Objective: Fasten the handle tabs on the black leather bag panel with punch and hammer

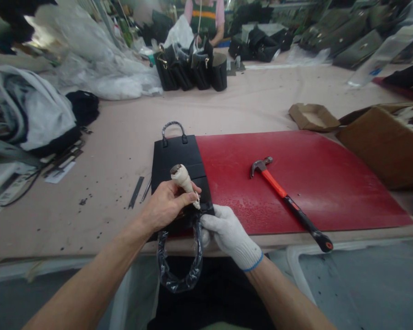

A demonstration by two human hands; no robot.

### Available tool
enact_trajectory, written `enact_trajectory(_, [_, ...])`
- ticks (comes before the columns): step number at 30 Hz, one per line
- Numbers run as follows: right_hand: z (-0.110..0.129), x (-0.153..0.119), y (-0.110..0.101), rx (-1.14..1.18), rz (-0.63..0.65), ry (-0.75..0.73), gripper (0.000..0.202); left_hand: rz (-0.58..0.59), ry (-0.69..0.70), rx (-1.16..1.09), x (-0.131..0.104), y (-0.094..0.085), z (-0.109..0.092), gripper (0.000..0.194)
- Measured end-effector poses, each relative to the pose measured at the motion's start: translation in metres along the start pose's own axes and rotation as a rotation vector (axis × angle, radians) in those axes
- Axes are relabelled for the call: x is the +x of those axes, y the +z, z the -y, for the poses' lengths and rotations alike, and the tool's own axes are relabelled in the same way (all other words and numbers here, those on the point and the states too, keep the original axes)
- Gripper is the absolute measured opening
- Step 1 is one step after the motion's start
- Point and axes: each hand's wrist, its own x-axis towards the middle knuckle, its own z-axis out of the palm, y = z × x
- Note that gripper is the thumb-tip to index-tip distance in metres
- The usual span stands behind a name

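Observation:
A black handbag [175, 153] lies flat on the work table, one handle pointing away and the other, wrapped in clear plastic [161, 263], hanging over the front edge. My bare left hand [165, 201] is closed round a white-wrapped tool [182, 178] with a dark, blunt top. Its lower tip points down at the bag's near right part; whether it touches is hard to tell. My right hand [227, 229], in a white knitted glove, pinches the bag's near right corner beside that tip. The glove hides part of the corner and the handle's base.
A claw hammer [277, 188] with a red and black handle lies on a red mat [227, 183]. Left of the bag are a dark strip [136, 192] and a thin metal rod [146, 189]. Cardboard boxes [378, 142] stand right. Several black bags [192, 68] and a person [206, 20] are beyond.

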Motion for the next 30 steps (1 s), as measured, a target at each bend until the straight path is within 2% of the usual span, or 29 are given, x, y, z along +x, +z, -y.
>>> enact_trajectory(3, [0.002, 0.0, 0.002, 0.019, -0.034, 0.021, 0.022, -0.039, 0.021, -0.012, -0.003, 0.004, 0.003, 0.031])
enact_trajectory(9, [0.003, 0.001, 0.005, -0.006, -0.113, 0.076, 0.026, -0.036, 0.021, 0.014, 0.0, 0.006, 0.003, 0.029])
enact_trajectory(15, [0.006, 0.003, 0.005, -0.059, -0.226, 0.139, 0.022, -0.03, 0.047, 0.048, 0.018, 0.013, 0.023, 0.026])
enact_trajectory(20, [0.021, -0.012, 0.006, -0.082, -0.225, 0.213, 0.027, -0.075, 0.078, 0.139, 0.019, 0.021, 0.04, 0.027])
enact_trajectory(24, [0.03, -0.031, 0.006, -0.108, -0.236, 0.223, 0.04, -0.114, 0.131, 0.185, 0.012, 0.024, 0.047, 0.029])
enact_trajectory(27, [0.035, -0.045, -0.003, -0.159, -0.309, 0.208, 0.051, -0.128, 0.172, 0.191, 0.01, 0.024, 0.052, 0.03])
enact_trajectory(30, [0.048, -0.059, -0.03, -0.377, -0.46, 0.088, 0.055, -0.128, 0.203, 0.192, 0.009, 0.024, 0.056, 0.031])
